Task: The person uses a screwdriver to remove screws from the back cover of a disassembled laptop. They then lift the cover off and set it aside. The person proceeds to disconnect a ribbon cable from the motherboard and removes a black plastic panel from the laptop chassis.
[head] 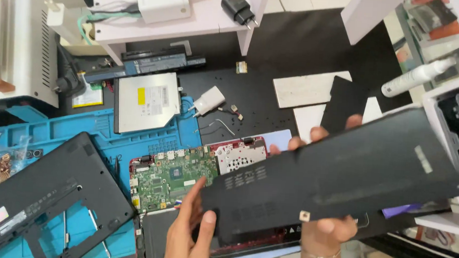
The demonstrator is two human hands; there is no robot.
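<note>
A large black laptop bottom cover is held tilted above the opened red laptop. My right hand grips its near edge from below, with fingertips showing over the far edge. My left hand holds the cover's left corner, thumb on top. Beneath lies the green motherboard with a silver metal plate beside it.
A second black laptop base lies on the blue repair mat at left. An optical drive, a laptop battery, a white charger, a black plug and a white spray bottle lie around.
</note>
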